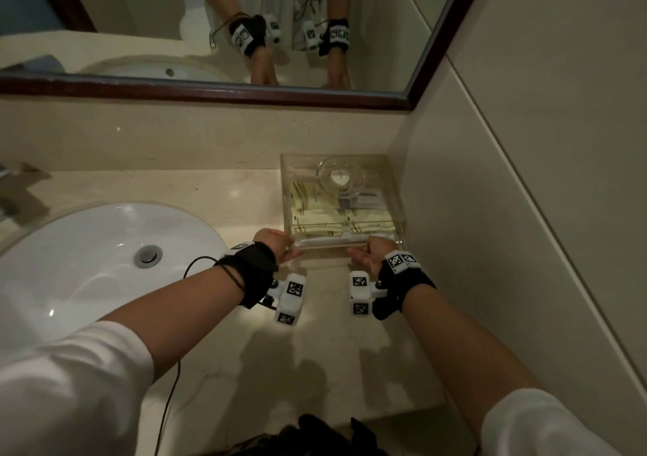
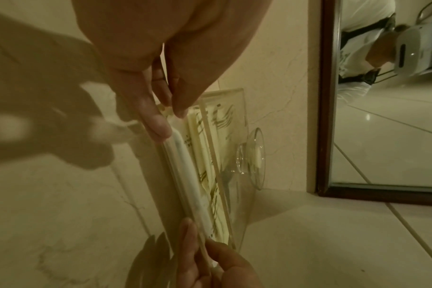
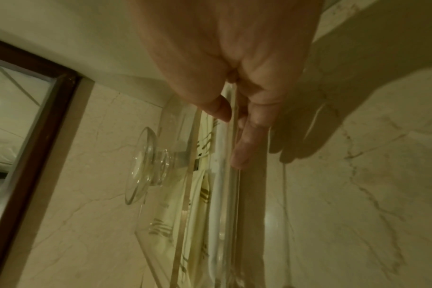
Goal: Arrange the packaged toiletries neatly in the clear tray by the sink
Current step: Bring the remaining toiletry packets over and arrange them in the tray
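A clear acrylic tray (image 1: 395, 189) stands in the counter's back right corner, against the wall. Cream packets with gold stripes (image 1: 325, 218) lie flat inside it. A long white wrapped packet (image 1: 332, 241) lies along the inside of the front wall. A glass dish (image 1: 341, 189) holding a small white soap sits on the tray's raised shelf. My left hand (image 1: 282, 247) pinches the front wall at its left end, thumb inside and fingers (image 2: 158, 126) outside. My right hand (image 1: 369, 250) pinches the right end the same way, with its fingers (image 3: 243, 152) straight along the outside.
A white oval sink (image 1: 87, 256) fills the left of the counter, with a faucet (image 1: 10, 193) at the far left edge. A dark-framed mirror (image 1: 245, 88) runs above the backsplash. The tiled side wall (image 1: 507, 210) sits close on the tray's right. Bare marble counter (image 1: 297, 350) lies in front.
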Demonstrator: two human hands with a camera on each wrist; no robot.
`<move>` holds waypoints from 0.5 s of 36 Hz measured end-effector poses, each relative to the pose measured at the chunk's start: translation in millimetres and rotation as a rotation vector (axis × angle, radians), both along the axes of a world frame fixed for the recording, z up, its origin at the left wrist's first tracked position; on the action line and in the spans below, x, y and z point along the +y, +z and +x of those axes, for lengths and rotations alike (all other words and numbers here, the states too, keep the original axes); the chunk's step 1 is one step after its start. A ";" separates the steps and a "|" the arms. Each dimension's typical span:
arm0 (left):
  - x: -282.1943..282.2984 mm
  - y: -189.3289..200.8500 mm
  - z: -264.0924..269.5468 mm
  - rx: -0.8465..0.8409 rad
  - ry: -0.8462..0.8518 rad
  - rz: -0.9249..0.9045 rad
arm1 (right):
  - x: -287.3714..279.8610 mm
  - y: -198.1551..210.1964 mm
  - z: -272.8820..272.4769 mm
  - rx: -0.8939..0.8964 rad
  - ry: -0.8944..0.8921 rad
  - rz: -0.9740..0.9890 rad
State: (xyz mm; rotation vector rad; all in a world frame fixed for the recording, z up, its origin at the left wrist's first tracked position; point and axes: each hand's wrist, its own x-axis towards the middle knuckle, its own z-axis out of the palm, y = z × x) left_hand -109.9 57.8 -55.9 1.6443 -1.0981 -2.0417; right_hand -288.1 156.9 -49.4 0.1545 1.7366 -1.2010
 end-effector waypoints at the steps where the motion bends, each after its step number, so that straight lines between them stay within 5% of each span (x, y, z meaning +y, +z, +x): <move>1: -0.5 -1.1 -1.3 -0.001 0.003 0.005 | -1.0 0.2 -0.7 -0.001 -0.012 0.013; 15: -0.2 2.2 -3.3 -0.102 -0.061 0.102 | -6.4 -11.1 -1.8 0.088 -0.073 0.015; 18: 5.0 18.4 -9.5 -0.022 0.055 0.186 | -6.4 -10.3 -1.3 0.088 -0.080 0.002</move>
